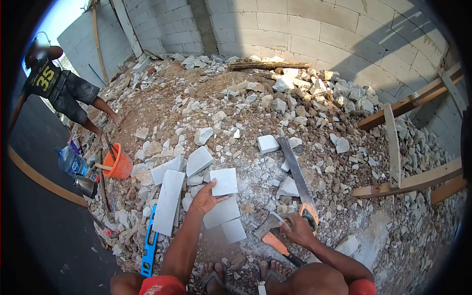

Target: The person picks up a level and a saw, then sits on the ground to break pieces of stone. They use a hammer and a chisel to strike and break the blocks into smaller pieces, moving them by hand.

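Two hands: left [204, 199] on block [226, 181], right [298, 230] by saw [296, 172].

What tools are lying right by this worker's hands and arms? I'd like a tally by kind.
Saw: 1
Hatchet: 1
Spirit level: 1
Total: 3

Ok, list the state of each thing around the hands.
Left hand, resting on the block's near edge.
Block, lying flat.
Right hand, by the saw handle; grip unclear.
Saw, lying flat.
Hatchet, lying flat beside the right hand.
Bucket, upright, something long sticking out.
Level, lying flat.
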A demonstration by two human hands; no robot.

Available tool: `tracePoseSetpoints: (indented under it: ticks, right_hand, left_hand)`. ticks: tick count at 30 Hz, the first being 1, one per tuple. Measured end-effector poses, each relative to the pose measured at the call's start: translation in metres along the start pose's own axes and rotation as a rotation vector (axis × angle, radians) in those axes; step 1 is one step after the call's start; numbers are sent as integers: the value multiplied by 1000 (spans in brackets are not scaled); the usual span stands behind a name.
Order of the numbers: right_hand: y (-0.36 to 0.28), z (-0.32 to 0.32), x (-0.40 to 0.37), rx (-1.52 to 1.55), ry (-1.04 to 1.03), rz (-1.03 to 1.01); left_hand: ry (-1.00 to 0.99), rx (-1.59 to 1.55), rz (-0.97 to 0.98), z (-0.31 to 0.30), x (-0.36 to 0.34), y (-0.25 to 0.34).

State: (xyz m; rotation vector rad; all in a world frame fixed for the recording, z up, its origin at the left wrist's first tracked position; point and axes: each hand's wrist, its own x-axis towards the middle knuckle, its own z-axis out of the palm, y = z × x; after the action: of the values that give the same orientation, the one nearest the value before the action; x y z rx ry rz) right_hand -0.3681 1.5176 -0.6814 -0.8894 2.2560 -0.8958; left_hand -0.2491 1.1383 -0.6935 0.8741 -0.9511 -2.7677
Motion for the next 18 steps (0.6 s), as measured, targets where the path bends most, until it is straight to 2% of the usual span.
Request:
tracePoseSetpoints:
  ticks: [2, 3, 6, 9, 11, 14, 16, 17, 18]
  right_hand:
    - [9, -14, 71, -116, -31, -58]
    - [-1, -30, 110, -155, -95, 11]
    - [4, -30, 234, -337, 72, -85]
    - [-19, -18, 319, -476, 77, -23]
    - [-14, 5, 345, -701, 147, -24]
    - [2, 23, 365, -711, 151, -66]
    - [22, 46, 374, -733, 283, -84]
    - [19, 54, 364, -744, 266, -86]
    - [11, 60, 344, -683, 351, -234]
  left_hand:
    - [55, -74, 96, -5, -15, -11]
    - [63, -77, 98, -10, -23, -16]
    - [139, -160, 190, -18, -56, -18]
    - [261, -135, 256, -46, -86, -14]
    - [359, -126, 314, -54, -108, -2]
    - [434, -165, 417, -78, -138, 8]
    - [487, -151, 437, -88, -154, 11]
    - [519, -124, 444, -91, -160, 10]
    - [533, -124, 452, -91, -161, 8]
